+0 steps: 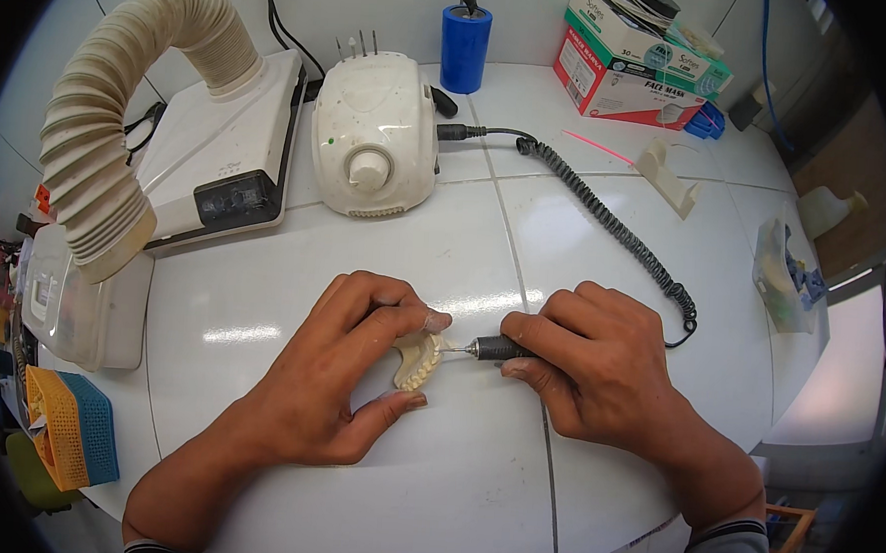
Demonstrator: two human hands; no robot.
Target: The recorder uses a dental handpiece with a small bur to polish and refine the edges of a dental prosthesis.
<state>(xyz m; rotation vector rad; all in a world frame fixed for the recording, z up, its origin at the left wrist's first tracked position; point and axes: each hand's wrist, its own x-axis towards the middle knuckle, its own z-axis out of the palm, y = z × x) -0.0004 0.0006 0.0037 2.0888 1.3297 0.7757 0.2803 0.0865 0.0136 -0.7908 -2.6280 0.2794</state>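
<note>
Counter (pixel 605 245): white, tiled, rounded edge.
Extraction unit (pixel 224 150): white box, far L, w/ ribbed beige hose (pixel 110 129) arching over.
Motor control box (pixel 375 133): white, round knob, behind hands; coiled black cable (pixel 616 226) runs R and curls toward handpiece.
Mask cartons (pixel 625 61): far R, stacked.
Blue cylinder (pixel 465 47): upright, back centre.
Left hand (pixel 338 371): fingers clamped on dental cast (pixel 419 360), cream, teeth row showing, held just above counter, centre.
Right hand (pixel 603 370): fingers closed round handpiece (pixel 499 349), dark grip; bur tip touching cast.

boxes (pixel 630 61) | stacked cardboard, far right of table | white, green, red
</note>
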